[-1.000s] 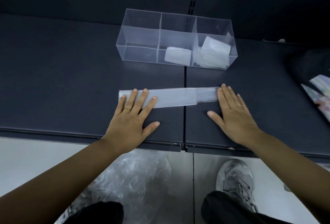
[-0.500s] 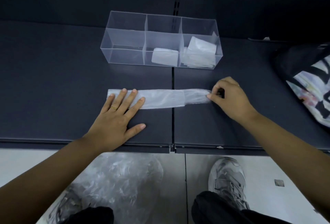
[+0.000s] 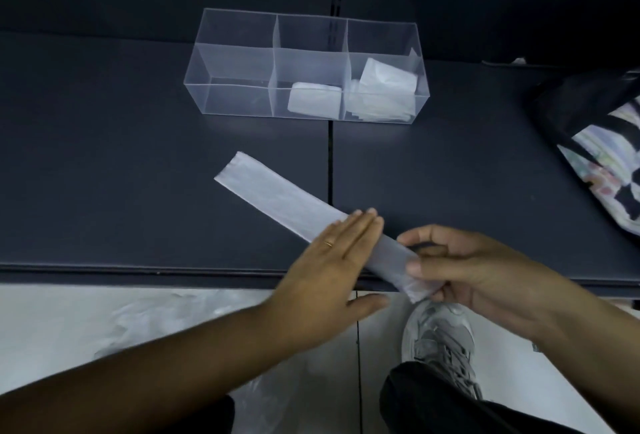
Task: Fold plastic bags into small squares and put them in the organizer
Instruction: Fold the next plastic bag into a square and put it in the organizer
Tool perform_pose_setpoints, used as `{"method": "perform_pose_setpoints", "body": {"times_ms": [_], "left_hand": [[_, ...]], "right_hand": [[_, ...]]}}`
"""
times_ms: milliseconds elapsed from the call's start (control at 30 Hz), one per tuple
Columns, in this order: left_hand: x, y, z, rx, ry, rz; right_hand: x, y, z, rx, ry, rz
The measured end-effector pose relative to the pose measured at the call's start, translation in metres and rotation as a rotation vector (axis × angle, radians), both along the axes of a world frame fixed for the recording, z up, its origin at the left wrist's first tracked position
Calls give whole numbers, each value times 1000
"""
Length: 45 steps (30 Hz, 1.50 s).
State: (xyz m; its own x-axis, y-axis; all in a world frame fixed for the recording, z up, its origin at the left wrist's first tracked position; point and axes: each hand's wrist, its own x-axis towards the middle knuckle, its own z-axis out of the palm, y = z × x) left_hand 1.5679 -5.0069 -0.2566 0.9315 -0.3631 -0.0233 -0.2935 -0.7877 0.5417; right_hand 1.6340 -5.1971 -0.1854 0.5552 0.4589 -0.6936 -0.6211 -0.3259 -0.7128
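Note:
A plastic bag folded into a long narrow strip [image 3: 277, 198] lies diagonally on the dark table [image 3: 138, 156], its far end pointing up-left. My right hand [image 3: 460, 271] pinches the strip's near end, which hangs just past the table's front edge. My left hand [image 3: 332, 260] lies flat with straight fingers across the strip's near part. The clear three-compartment organizer [image 3: 239, 63] stands behind; a folded bag square [image 3: 313, 100] sits in its middle compartment and more folded bags [image 3: 384, 87] fill the right one. The left compartment holds nothing.
A patterned black-and-white bag [image 3: 602, 156] lies at the table's right edge. Loose clear plastic bags [image 3: 166, 319] lie on the pale floor below the table. My grey shoe [image 3: 443, 340] stands under the front edge. A seam [image 3: 330, 163] splits the tabletop.
My right hand pulled the strip's right end toward me, swinging it from level to diagonal. My left hand slid right along the strip to its near part. The camera tilted closer.

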Motion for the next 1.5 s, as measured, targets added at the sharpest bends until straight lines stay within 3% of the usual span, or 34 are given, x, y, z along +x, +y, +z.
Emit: {"method": "perform_pose_setpoints", "body": {"times_ms": [100, 200, 233, 367, 467, 667, 867, 933, 967, 1000, 1067, 1167, 1267, 1333, 1400, 1500], "left_hand": [[0, -12, 22, -492, 88, 211], [7, -1, 42, -876, 361, 362], [10, 4, 45, -944, 454, 417], [28, 28, 43, -1195, 680, 546], [38, 42, 37, -1402, 729, 574], [49, 75, 8, -1291, 702, 952], [63, 97, 7, -1034, 412, 1147], [49, 95, 10, -653, 8, 992], [37, 85, 11, -402, -190, 750], [23, 72, 10, -229, -288, 483], [4, 52, 4, -102, -183, 160], [-6, 40, -9, -16, -63, 98], [-7, 40, -13, 6, -189, 173], [-4, 41, -12, -81, -267, 244], [3, 48, -5, -183, -197, 326], [15, 61, 0, -365, 17, 437]], "right_hand": [[2, 9, 12, 102, -106, 47], [22, 15, 5, 126, -407, -39], [30, 18, -1, 168, -427, -24], [39, 41, -30, 296, -144, 229], [36, 53, -49, 155, -230, 343], [31, 64, -62, -112, -356, 175], [32, 68, -60, -194, -327, 137], [35, 70, -59, -217, -316, 151], [36, 71, -58, -223, -313, 157], [37, 72, -57, -226, -315, 163], [37, 73, -55, -234, -316, 174], [35, 74, -46, -240, -256, 154], [31, 72, -32, -119, -110, 21], [29, 70, -20, -9, -51, -28], [31, 68, -12, 14, -132, -19], [43, 66, -14, -33, -423, 51]]}}
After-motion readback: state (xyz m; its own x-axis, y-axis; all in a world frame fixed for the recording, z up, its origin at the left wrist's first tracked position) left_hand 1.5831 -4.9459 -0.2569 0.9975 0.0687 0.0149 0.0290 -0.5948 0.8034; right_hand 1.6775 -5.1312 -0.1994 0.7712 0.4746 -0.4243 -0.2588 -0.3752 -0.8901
